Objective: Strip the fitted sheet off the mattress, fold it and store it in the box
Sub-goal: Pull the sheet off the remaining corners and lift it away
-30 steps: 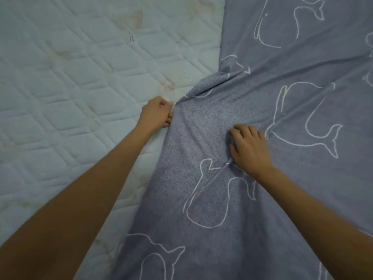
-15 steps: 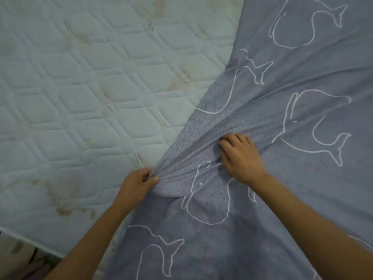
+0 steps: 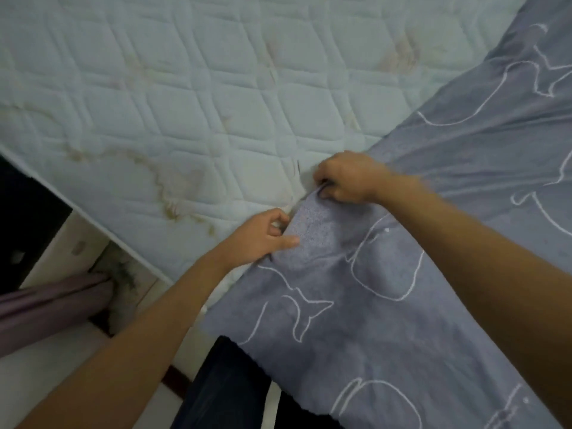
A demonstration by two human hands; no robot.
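Mid-frame, the left grip (image 3: 263,235) and right grip (image 3: 346,178) both clench an edge of the sheet (image 3: 387,320) over the mattress (image 3: 185,103). Unseen far corners, perhaps hooked on, could tear under hard pulling.

Only a wedge of the room shows, down at the lower left. A black, flat-fronted piece of furniture (image 3: 24,212) fills the far corner, too dark to show any detail. Beside it runs a cream panel (image 3: 58,243) with 1 small grey mark on it. Mauve cloth (image 3: 52,301) comes in from the left edge in long folds; whether it is a curtain I cannot tell. Where the folds end there is a dark, mottled patch of grime (image 3: 123,274). Below lies a pale floor (image 3: 40,388), crossed by 1 short brown strip (image 3: 176,377). The light is dim, soft and even.
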